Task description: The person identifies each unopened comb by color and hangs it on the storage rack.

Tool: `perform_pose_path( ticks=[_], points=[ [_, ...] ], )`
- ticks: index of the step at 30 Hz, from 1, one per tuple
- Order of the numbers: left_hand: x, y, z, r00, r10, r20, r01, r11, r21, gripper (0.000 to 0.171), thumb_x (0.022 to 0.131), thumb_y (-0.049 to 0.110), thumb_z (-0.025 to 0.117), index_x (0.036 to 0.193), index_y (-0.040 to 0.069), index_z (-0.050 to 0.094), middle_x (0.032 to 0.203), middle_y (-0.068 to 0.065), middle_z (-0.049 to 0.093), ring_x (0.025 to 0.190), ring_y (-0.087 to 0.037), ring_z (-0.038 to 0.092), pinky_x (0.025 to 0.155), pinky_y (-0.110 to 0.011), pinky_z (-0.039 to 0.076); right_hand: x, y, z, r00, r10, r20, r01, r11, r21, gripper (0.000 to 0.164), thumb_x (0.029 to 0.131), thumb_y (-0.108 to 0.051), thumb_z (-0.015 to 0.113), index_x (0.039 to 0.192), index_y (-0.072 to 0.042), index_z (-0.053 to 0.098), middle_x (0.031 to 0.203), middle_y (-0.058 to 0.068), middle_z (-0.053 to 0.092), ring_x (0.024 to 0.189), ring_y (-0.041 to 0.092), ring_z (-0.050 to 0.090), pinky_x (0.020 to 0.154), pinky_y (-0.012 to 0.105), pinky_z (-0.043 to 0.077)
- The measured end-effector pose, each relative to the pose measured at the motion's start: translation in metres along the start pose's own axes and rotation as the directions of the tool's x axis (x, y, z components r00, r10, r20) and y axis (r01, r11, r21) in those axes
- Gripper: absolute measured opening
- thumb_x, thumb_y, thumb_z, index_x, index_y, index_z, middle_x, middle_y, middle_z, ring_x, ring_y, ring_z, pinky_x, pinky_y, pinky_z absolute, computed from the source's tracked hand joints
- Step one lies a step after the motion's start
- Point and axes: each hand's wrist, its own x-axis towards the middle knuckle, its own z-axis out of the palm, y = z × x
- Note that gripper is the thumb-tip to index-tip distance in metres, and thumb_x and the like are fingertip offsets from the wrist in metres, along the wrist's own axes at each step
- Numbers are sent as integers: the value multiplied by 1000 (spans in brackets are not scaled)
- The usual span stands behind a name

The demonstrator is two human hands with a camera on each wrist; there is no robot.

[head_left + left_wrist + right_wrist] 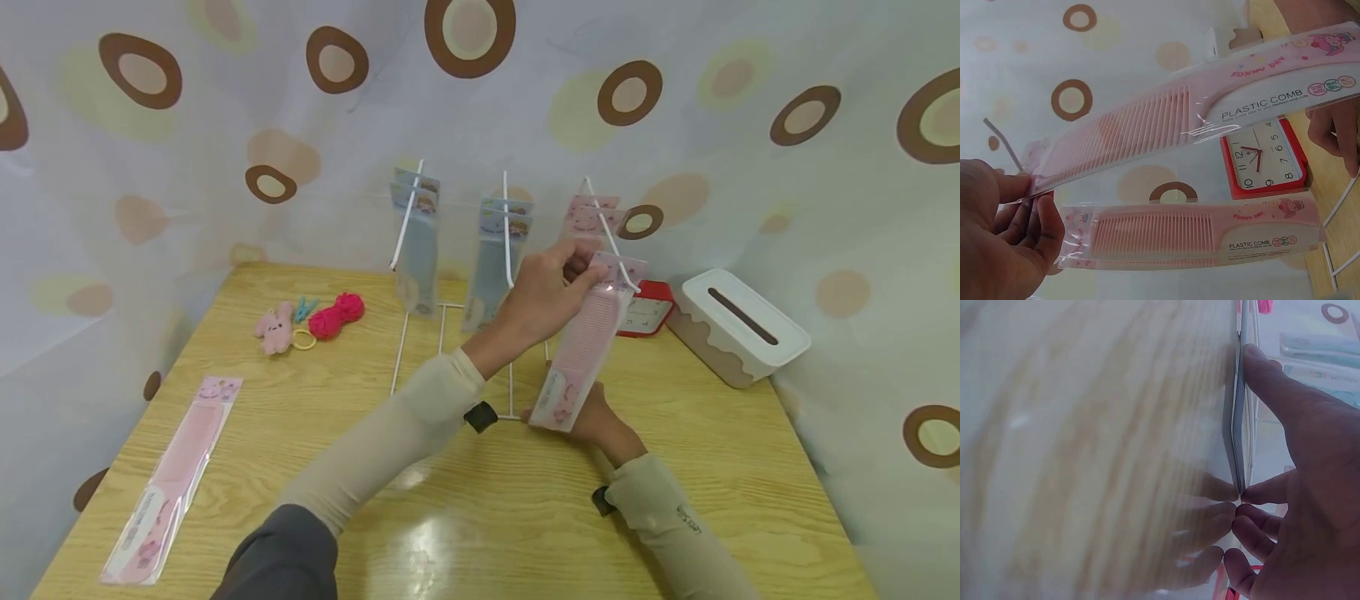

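My left hand [543, 287] pinches the top of a packaged pink plastic comb [1129, 131] between thumb and fingers. The comb's header overlaps the right prong [609, 233] of a white wire rack, and the prong's bent tip shows past it. Behind it, more packaged pink combs [1154, 232] hang on the same prong. Low at the rack's base, my right hand [1310, 450] grips the white base wire [1254, 412], with thumb on one side and fingertips down at the tabletop. In the head view the held comb partly covers this hand.
Packaged blue combs [420, 258] hang on the left prong and others [489, 275] on the middle one. A red clock [648, 310] and tissue box [738, 325] stand right. Another pink comb [176, 475] lies left, near a plush toy [276, 329] and pink yarn [336, 317].
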Motion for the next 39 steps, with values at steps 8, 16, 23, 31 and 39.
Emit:
perform_pose_path(
  ticks=[8,16,23,31,39],
  points=[
    [15,-9,4,996,-2,-86,4,1000,26,14,98,14,65,106,3,66,90,-6,69,77,-12,62,68,-15,49,6,2,7,984,175,40,-179,973,144,92,76,-58,80,139,-1,44,135,23,47,128,44,33,98,63,28],
    [34,-23,5,992,-18,-126,20,1000,17,17,100,16,62,106,1,65,91,-8,67,80,-13,61,69,-16,48,7,-2,5,982,180,53,-186,971,147,99,76,-59,79,147,-4,39,143,23,43,126,43,29,98,60,27],
    [41,-27,3,991,-63,-119,66,998,23,19,100,19,64,109,3,65,94,-6,68,83,-12,62,73,-16,48,6,-2,5,988,146,41,-149,985,86,96,80,-58,77,149,-5,38,146,25,41,125,47,30,98,63,27],
    [38,-26,3,994,-88,-60,88,996,0,23,100,23,62,113,3,63,98,-5,68,87,-12,63,74,-16,50,6,5,1,988,147,55,-152,984,88,104,78,-63,76,153,-7,31,149,21,39,129,46,28,100,63,26],
    [37,-29,7,998,-57,-9,56,997,-48,19,102,22,60,103,4,63,94,-7,68,83,-13,63,70,-19,51,1,27,-4,980,167,104,-180,975,127,121,71,-70,77,159,-13,16,156,23,26,138,42,24,107,63,21]
  ],
)
